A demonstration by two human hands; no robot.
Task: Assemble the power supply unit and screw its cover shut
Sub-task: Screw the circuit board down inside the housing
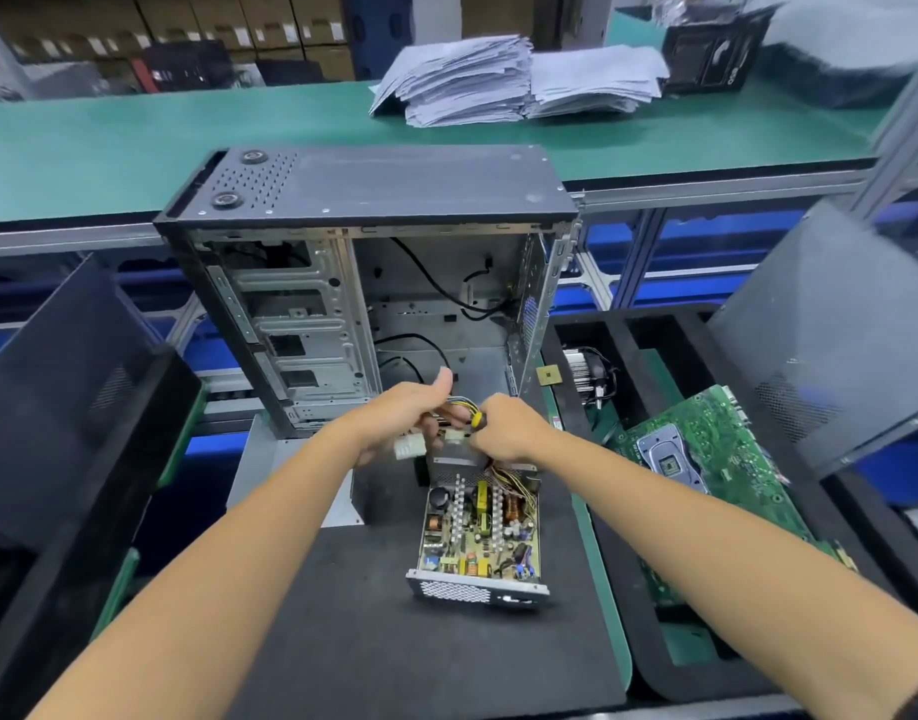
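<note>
Both hands (462,423) grip the cable bundle (464,407) between open case (374,283) and uncovered supply (480,537).

open power supply unit (480,537) flat, circuit board exposed

Black mat (342,615) bearing open power supply (480,537)

Bright, even overhead light, faint shadows, wide-angle bending at the edges, perhaps motion blur top right.
</note>
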